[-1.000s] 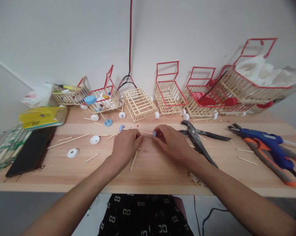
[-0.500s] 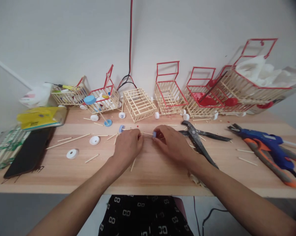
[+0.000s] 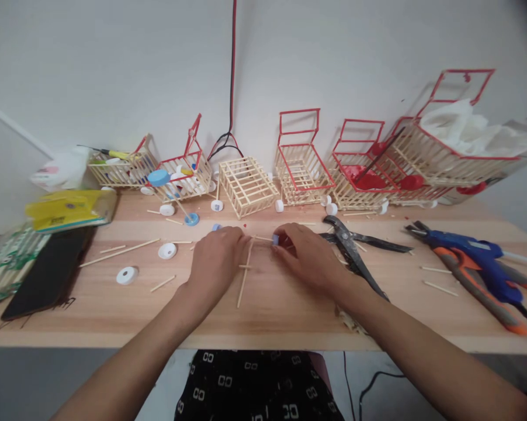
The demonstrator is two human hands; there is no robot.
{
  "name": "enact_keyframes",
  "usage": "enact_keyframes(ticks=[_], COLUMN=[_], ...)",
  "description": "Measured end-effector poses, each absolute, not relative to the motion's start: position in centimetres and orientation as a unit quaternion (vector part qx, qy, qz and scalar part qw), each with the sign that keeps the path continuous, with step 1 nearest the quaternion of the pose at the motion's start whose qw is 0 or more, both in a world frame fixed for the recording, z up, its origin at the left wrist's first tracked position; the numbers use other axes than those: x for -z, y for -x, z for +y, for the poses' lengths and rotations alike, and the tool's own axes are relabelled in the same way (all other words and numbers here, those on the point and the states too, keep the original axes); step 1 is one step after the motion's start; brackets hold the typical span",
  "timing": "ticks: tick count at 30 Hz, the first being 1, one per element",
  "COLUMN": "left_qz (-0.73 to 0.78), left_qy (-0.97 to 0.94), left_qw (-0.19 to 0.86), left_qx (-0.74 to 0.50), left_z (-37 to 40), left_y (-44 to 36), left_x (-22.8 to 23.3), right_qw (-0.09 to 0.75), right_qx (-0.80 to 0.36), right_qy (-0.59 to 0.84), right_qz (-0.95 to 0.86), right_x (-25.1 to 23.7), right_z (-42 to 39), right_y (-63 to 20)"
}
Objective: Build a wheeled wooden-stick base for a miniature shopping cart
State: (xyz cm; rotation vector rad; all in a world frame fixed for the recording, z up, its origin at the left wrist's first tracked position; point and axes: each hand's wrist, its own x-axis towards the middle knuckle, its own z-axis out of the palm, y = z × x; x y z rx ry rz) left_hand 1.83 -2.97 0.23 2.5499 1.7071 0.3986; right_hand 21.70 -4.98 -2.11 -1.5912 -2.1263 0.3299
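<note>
Resting knuckles-up on the pale wooden tabletop (image 3: 290, 316), the left hand (image 3: 215, 260) curls over a thin stick; whether it grips is unclear. The right hand (image 3: 309, 254) pinches a small blue cap (image 3: 275, 238).

I see a plain white wall (image 3: 114, 64) rising behind the far edge of a light wooden table (image 3: 281, 316), a red-and-black cable (image 3: 232, 70) hanging down it, grey floor (image 3: 22, 380) below the near edge.

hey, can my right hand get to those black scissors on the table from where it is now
Probably yes: the right hand lies just left of the black scissors, and only bare table shows between them.
</note>
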Motion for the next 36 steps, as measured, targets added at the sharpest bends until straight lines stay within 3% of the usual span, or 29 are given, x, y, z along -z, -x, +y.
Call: enact_keyframes(ticks=[7, 13, 21, 28, 36], left_qz=[0.509, 0.470, 0.332, 0.422, 0.307], left_qy=[-0.811, -0.827, -0.877, -0.784, -0.833], left_qw=[0.024, 0.016, 0.053, 0.106, 0.122], left_qx=[-0.287, -0.308, -0.342, -0.443, -0.443], left_z=[-1.4, 0.6, 2.8, 1.9, 1.8], left_y=[2.8, 4.6, 2.6, 3.9, 4.0], left_x=[-1.8, -1.8, -0.1, 0.6, -0.4], right_qw=[0.250, 0.294, 0.294, 0.300, 0.290], right_qx=[-0.131, -0.093, -0.011, 0.075, 0.074], right_qy=[0.579, 0.568, 0.565, 0.671, 0.731], right_qz=[-0.765, -0.763, -0.771, -0.674, -0.613], right_x=[2.4, 1.8, -1.4, -4.5, -2.5], right_z=[-4.8, -4.4, -5.6, -9.7, -14.6], right_y=[-22.2, -22.7, -23.1, -25.1, -25.9])
